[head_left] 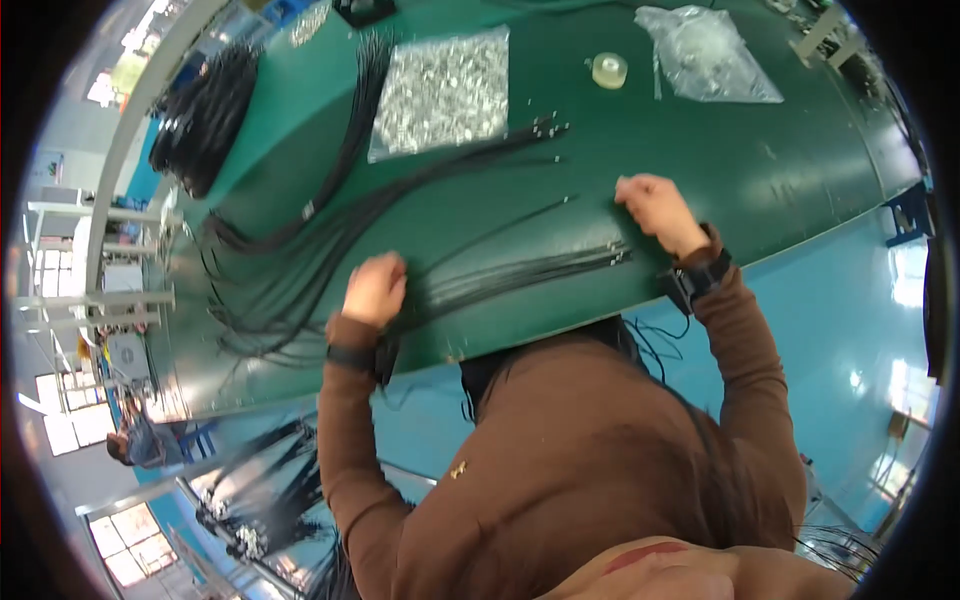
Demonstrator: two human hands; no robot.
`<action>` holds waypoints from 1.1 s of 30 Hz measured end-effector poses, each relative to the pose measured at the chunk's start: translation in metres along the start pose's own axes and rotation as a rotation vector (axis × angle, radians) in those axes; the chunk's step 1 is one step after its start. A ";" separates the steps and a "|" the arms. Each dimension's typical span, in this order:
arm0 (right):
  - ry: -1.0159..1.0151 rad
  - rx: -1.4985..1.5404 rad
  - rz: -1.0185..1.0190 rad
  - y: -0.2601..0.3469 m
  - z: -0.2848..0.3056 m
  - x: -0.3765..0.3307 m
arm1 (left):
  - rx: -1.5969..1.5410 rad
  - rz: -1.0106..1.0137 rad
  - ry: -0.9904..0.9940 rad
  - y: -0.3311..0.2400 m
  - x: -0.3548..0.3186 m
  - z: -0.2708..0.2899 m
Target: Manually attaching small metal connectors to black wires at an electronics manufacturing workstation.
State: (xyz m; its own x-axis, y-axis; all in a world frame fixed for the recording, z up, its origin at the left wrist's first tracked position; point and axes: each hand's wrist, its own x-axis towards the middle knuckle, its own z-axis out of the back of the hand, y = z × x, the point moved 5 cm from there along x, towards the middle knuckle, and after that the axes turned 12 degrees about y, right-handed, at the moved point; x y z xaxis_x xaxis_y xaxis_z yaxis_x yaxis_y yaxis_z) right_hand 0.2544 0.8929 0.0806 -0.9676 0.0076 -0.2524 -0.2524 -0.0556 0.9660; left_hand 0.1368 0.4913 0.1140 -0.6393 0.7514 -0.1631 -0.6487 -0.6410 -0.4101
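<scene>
Green and wide, the worktop curves across the upper part of the view, with a pale blue floor below its near edge. On it lie many thin black cables in loose spreads, and a heavier coil of them sits at the far left edge. A clear bag of small silvery parts lies flat near the middle top, a second crumpled clear bag lies to its right, and a roll of tape stands between the two.

The left hand rests on the worktop near its front edge, fingers curled shut over the left end of a straight bundle of cables; it appears to pinch them, though the grip itself is hidden under the knuckles. That bundle runs to the right, its small metal tips ending near the right wrist. The right hand is well apart from the left, farther right and a little higher on the worktop, closed into a loose fist; whether it holds a cable I cannot tell. A single cable lies between the hands. Both forearms wear brown sleeves with dark bands at the wrists. Another person is at the far lower left.
</scene>
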 end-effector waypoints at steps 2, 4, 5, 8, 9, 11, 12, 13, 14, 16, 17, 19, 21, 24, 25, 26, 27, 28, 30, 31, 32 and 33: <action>0.055 0.320 -0.224 -0.005 0.003 0.005 | 0.072 -0.050 0.069 -0.031 0.043 -0.011; 0.077 0.552 -0.191 0.006 -0.014 0.010 | 0.088 -0.112 0.069 -0.063 0.070 -0.020; 0.080 0.667 -0.170 0.007 -0.020 0.012 | 0.090 -0.142 0.044 -0.075 0.081 -0.025; 0.127 0.669 -0.141 -0.001 -0.027 0.011 | 0.092 -0.188 0.021 -0.103 0.107 -0.044; 0.149 0.667 -0.119 -0.002 -0.028 0.013 | 0.092 -0.212 -0.037 -0.112 0.117 -0.049; 0.153 0.705 -0.129 -0.004 -0.031 0.017 | 0.087 -0.235 -0.097 -0.124 0.129 -0.055; 0.155 0.742 -0.134 -0.005 -0.032 0.017 | 0.104 -0.240 -0.126 -0.131 0.134 -0.058; 0.157 0.779 -0.139 -0.006 -0.034 0.017 | 0.120 -0.245 -0.156 -0.136 0.138 -0.060; 0.141 0.777 -0.139 -0.007 -0.031 0.017 | 0.135 -0.258 -0.184 -0.143 0.144 -0.059; 0.172 0.834 -0.145 -0.010 -0.032 0.017 | -0.012 -0.234 -0.204 -0.148 0.145 -0.057; 0.185 0.867 -0.146 -0.012 -0.033 0.017 | -0.151 -0.196 -0.218 -0.148 0.142 -0.054; 0.180 0.876 -0.134 -0.016 -0.033 0.019 | -0.292 -0.166 -0.223 -0.151 0.139 -0.049; 0.207 0.887 -0.117 -0.017 -0.036 0.021 | -0.372 -0.196 -0.212 -0.156 0.135 -0.045; 0.153 0.862 -0.093 -0.012 -0.044 0.020 | -0.415 -0.206 -0.216 -0.158 0.132 -0.045; 0.128 0.850 -0.082 -0.011 -0.044 0.019 | -0.417 -0.207 -0.224 -0.158 0.131 -0.045; 0.126 0.851 -0.083 -0.011 -0.045 0.019 | -0.419 -0.207 -0.231 -0.158 0.130 -0.045; 0.118 0.843 -0.084 -0.010 -0.046 0.019 | -0.420 -0.207 -0.232 -0.158 0.130 -0.045; 0.110 0.835 -0.084 -0.010 -0.046 0.019 | -0.418 -0.209 -0.233 -0.159 0.130 -0.046; 0.103 0.827 -0.087 -0.011 -0.047 0.018 | -0.416 -0.215 -0.236 -0.159 0.129 -0.047; 0.097 0.834 -0.088 -0.012 -0.047 0.018 | -0.418 -0.213 -0.237 -0.159 0.128 -0.047; 0.091 0.840 -0.088 -0.012 -0.047 0.018 | -0.404 -0.211 -0.238 -0.159 0.129 -0.048; 0.086 0.846 -0.087 -0.012 -0.047 0.019 | -0.391 -0.208 -0.238 -0.158 0.130 -0.049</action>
State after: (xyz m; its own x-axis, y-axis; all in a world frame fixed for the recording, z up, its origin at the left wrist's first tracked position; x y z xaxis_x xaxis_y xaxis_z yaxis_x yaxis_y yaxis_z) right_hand 0.2395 0.8466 0.0619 -0.9492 -0.1004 -0.2983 -0.2792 0.7061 0.6508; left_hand 0.1767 0.6979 0.1143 -0.6193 0.7710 0.1484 -0.5982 -0.3409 -0.7252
